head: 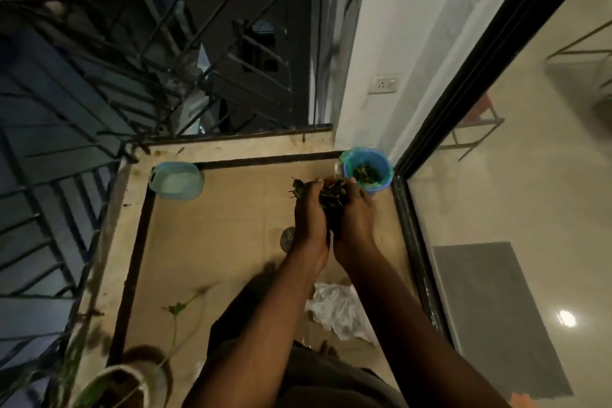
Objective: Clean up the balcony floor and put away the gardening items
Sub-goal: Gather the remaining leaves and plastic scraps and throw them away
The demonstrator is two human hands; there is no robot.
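Observation:
My left hand (309,209) and my right hand (356,209) are cupped together around a clump of dark green leaves and stems (331,196), held above the tan balcony floor (231,225). Just beyond my right hand, in the far right corner, stands a small blue bin with a greenish liner (369,170); some leaves lie inside it. The clump is just short of the bin's rim.
A pale teal tub (177,179) sits on the far left ledge by the black railing (185,43). A crumpled white plastic bag (341,311) lies by my feet. A potted plant (132,378) stands at the lower left. A round drain (288,238) is in the floor. A sliding glass door (430,202) runs along the right.

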